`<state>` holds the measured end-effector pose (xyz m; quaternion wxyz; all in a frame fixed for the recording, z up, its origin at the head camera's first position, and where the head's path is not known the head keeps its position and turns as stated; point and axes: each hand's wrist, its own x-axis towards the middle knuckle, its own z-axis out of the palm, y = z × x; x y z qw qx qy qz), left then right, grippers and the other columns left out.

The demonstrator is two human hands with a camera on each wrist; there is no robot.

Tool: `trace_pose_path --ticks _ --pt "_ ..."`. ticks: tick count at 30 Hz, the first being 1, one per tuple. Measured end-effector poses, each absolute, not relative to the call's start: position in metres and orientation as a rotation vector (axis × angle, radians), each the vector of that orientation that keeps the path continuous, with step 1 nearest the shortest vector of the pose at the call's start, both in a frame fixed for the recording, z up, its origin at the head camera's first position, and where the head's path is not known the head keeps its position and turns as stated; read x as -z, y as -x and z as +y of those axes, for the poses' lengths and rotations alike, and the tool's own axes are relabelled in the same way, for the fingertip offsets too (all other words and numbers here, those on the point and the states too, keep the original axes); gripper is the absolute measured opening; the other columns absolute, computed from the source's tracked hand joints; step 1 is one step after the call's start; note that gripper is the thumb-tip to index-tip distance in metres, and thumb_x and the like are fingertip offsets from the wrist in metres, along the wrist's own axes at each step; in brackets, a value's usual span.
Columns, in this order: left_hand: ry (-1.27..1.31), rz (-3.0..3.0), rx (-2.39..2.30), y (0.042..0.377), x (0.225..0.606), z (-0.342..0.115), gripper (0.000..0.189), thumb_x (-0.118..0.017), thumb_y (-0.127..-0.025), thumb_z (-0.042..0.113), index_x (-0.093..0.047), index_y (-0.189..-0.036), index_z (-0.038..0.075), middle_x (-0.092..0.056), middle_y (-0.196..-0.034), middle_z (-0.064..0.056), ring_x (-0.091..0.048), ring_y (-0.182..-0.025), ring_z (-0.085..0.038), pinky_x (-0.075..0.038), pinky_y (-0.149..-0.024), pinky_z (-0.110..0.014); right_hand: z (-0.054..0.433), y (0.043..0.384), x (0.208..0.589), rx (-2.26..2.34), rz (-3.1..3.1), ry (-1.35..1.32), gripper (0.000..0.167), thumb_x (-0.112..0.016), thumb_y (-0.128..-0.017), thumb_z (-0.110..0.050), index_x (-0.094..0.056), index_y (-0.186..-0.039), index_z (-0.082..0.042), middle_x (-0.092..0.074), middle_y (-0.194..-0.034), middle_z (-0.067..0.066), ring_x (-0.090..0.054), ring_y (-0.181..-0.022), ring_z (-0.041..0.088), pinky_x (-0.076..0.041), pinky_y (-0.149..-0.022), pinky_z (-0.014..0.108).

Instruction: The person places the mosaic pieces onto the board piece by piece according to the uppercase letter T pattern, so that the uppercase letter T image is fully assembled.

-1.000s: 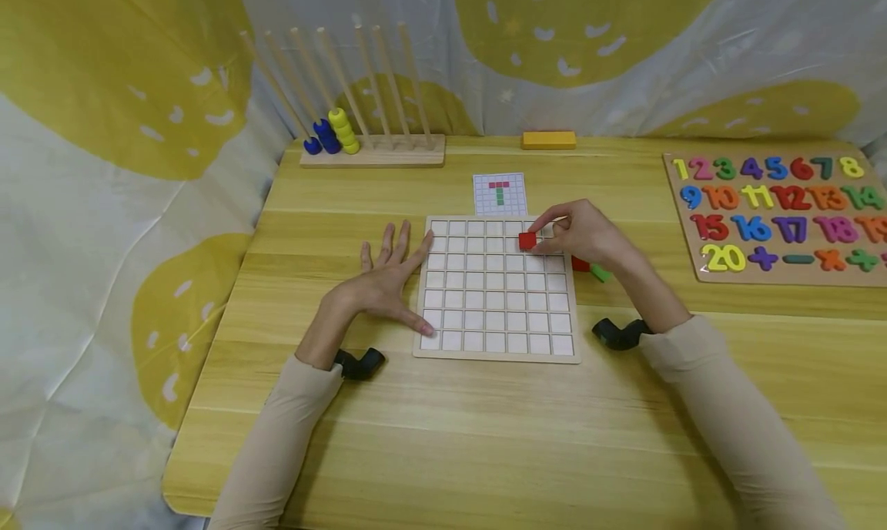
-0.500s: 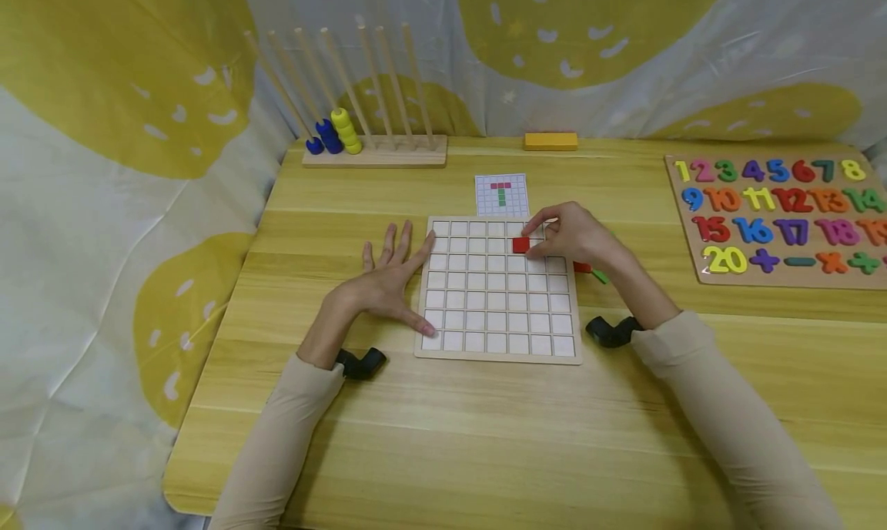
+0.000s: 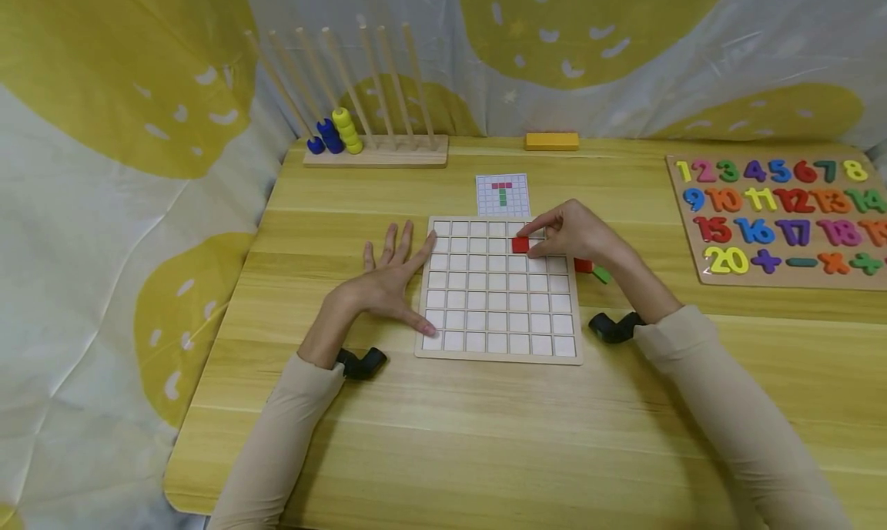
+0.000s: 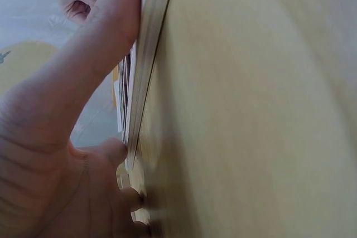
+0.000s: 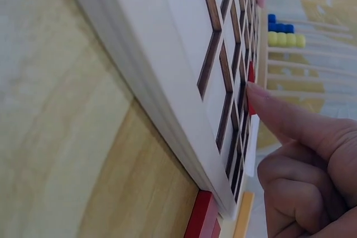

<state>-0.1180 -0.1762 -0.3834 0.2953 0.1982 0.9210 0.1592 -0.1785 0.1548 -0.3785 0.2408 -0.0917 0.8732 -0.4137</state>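
Observation:
A pale wooden board (image 3: 497,287) with a grid of white square recesses lies on the table. My right hand (image 3: 571,233) pinches a small red square tile (image 3: 520,245) between thumb and index finger, over the second row from the top, right of the board's middle. In the right wrist view the thumb tip meets the tile (image 5: 251,100) close at the grid's surface. My left hand (image 3: 383,287) is spread at the board's left edge, index fingertip and thumb resting on the frame, the other fingers on the table.
Beyond the board lies a pattern card (image 3: 502,196) with a red and green T. Red pieces (image 3: 584,265) and a green piece (image 3: 600,275) lie right of the board. Farther off are a bead stand (image 3: 377,154), a yellow-orange block (image 3: 551,141) and a number puzzle (image 3: 783,222).
My right hand has moved the red tile slightly left and down onto the grid, then stayed nearly still over the last half second. The left hand keeps its place.

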Motion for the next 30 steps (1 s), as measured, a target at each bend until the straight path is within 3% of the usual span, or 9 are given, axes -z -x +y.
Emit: trace_pose_path --ticks 19,30 --pt "-0.525 2.448 -0.416 0.119 0.384 -0.175 0.152 -0.093 -0.067 0.058 0.018 -0.165 0.023 0.041 -0.164 -0.017 0.040 -0.151 -0.040 0.025 -0.115 -0.073 0.150 0.179 0.378 1.159 2.377 0.242 0.033 -0.088 -0.082 -0.012 -0.080 -0.114 -0.007 -0.029 -0.054 -0.006 -0.027 -0.057 0.013 -0.028 -0.059 0.028" --pt "-0.517 2.449 -0.424 0.119 0.385 -0.175 0.152 -0.092 -0.067 0.059 0.018 -0.165 0.024 0.040 -0.164 -0.017 0.040 -0.151 -0.040 0.025 -0.115 -0.073 0.192 0.173 0.370 1.128 2.465 0.173 0.033 -0.082 -0.090 -0.021 -0.077 -0.121 -0.010 -0.029 -0.061 -0.002 -0.029 -0.058 0.017 -0.025 -0.053 0.031"
